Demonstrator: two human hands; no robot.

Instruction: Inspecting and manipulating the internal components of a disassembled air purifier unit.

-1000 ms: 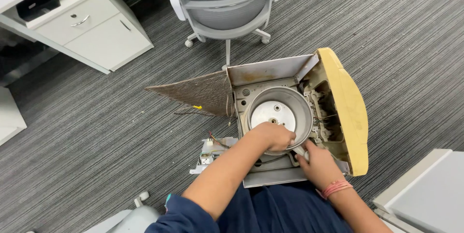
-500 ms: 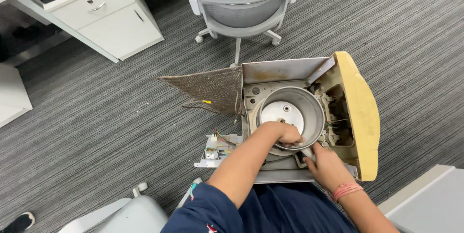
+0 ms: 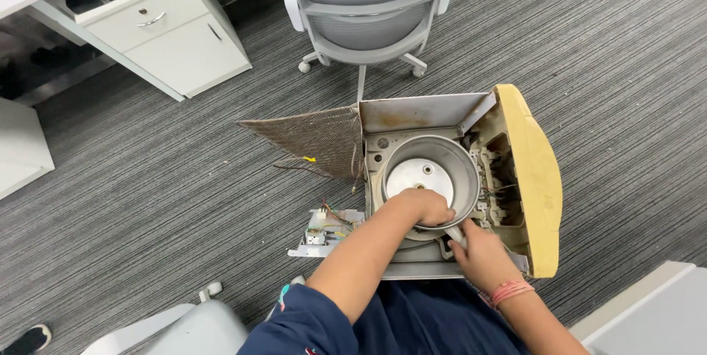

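Even, bright overhead office light fills the view. A soft shadow pools under the chair (image 3: 366, 12) at twelve o'clock. Focus stays sharp centrally; slight wide-angle stretching appears toward the corners.

Dark blue sleeve (image 3: 302, 322), pink wristband (image 3: 511, 291), bare forearms

Left hand (image 3: 427, 206): palm down, fingers curled, forearm reaching forward across the body.
Right hand (image 3: 482, 255): closed in a grip, wrist bent, just beside the left.
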